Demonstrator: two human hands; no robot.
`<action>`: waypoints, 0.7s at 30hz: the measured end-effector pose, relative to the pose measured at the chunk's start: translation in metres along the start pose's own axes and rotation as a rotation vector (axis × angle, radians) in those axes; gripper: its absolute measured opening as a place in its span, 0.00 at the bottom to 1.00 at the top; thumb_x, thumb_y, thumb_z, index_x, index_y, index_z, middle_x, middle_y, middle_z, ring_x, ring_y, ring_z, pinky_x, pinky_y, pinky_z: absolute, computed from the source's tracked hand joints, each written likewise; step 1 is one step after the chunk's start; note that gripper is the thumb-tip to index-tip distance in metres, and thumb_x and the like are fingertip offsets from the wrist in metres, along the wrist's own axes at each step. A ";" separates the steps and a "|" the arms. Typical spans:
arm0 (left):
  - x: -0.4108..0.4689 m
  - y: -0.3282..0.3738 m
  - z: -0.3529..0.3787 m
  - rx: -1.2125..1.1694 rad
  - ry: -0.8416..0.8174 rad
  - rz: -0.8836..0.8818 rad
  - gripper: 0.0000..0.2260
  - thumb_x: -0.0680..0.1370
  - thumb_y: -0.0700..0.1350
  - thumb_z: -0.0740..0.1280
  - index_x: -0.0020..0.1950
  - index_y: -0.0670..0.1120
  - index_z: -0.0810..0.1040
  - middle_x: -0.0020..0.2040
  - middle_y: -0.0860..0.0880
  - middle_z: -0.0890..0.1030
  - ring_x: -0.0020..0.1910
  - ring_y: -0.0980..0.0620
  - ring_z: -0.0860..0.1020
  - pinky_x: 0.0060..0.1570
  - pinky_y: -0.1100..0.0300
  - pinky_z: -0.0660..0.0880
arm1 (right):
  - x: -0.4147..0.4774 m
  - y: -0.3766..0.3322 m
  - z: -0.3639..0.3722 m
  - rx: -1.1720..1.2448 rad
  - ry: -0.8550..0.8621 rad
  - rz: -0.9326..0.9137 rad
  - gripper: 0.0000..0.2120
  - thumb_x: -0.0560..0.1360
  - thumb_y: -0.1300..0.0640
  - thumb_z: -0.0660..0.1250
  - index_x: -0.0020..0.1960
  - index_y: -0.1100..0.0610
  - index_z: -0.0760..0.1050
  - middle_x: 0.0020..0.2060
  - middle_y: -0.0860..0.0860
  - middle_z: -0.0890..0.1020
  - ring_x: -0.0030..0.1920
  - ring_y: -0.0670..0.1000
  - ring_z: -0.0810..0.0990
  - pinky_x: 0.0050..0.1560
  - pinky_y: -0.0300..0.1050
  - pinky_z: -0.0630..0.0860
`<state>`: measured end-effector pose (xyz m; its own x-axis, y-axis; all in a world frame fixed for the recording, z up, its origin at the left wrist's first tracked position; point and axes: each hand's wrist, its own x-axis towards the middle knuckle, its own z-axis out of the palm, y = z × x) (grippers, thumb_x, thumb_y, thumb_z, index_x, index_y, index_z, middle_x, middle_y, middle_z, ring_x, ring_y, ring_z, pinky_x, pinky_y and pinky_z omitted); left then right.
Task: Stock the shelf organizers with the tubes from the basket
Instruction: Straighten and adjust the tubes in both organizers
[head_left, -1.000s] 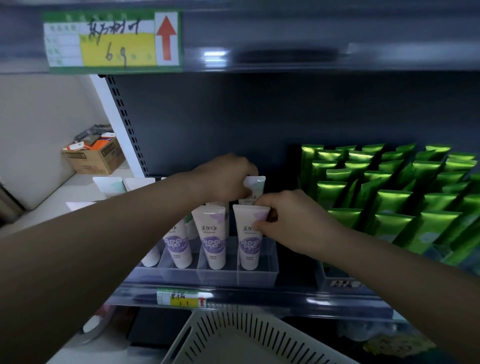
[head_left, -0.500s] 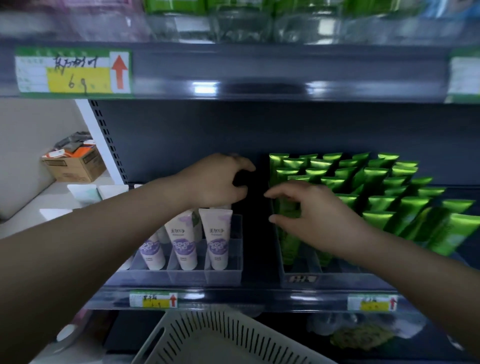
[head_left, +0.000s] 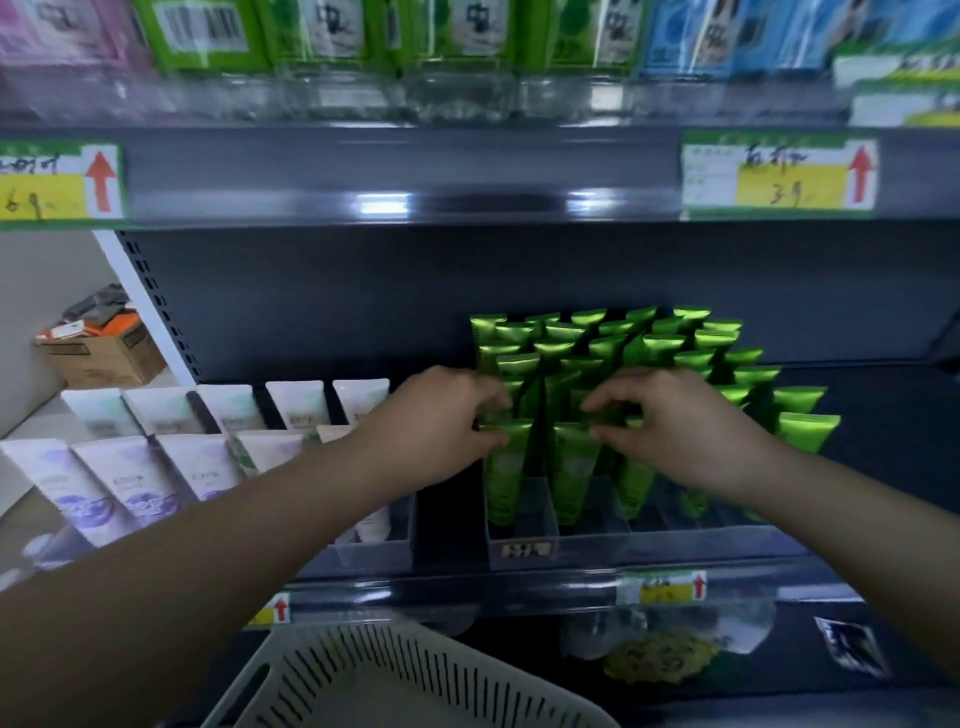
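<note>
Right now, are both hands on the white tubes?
No, the left hand and right hand both pinch front-row green tubes, right of the white tubes.

Upright green tubes (head_left: 613, 338) fill a clear organizer (head_left: 571, 543) at the front edge of the shelf (head_left: 467, 587). The left hand (head_left: 436, 421) pinches the crimped top of a front-row tube at the organizer's left corner, and the right hand (head_left: 691, 436) curls onto the tube beside it. White-and-purple tubes (head_left: 130, 483) stand toward the shelf's left end, and a slotted basket (head_left: 395, 680) sits below its front edge.
</note>
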<state>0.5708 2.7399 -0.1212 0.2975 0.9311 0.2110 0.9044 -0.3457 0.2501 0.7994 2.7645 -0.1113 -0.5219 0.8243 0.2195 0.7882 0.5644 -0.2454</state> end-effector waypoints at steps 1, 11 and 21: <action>0.001 -0.001 0.002 -0.020 0.004 -0.024 0.15 0.73 0.52 0.69 0.59 0.51 0.78 0.55 0.52 0.81 0.51 0.54 0.78 0.51 0.60 0.75 | 0.000 0.003 0.001 0.005 -0.009 0.006 0.13 0.73 0.52 0.70 0.57 0.50 0.79 0.55 0.46 0.79 0.48 0.44 0.75 0.43 0.33 0.63; 0.002 -0.003 0.016 -0.029 0.037 -0.083 0.12 0.72 0.47 0.72 0.55 0.49 0.81 0.48 0.51 0.83 0.45 0.54 0.80 0.43 0.64 0.71 | 0.005 0.007 0.016 0.047 -0.062 0.010 0.13 0.73 0.52 0.70 0.57 0.51 0.79 0.50 0.48 0.83 0.48 0.48 0.79 0.50 0.43 0.75; 0.000 -0.007 0.019 0.031 0.087 -0.028 0.11 0.73 0.48 0.70 0.55 0.50 0.81 0.44 0.51 0.84 0.43 0.53 0.81 0.40 0.64 0.68 | 0.006 0.010 0.023 0.080 -0.007 0.011 0.13 0.73 0.53 0.69 0.57 0.51 0.79 0.49 0.48 0.84 0.47 0.48 0.80 0.48 0.39 0.75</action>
<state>0.5703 2.7448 -0.1407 0.2454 0.9264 0.2857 0.9216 -0.3143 0.2276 0.7968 2.7764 -0.1345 -0.5160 0.8306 0.2095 0.7656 0.5568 -0.3221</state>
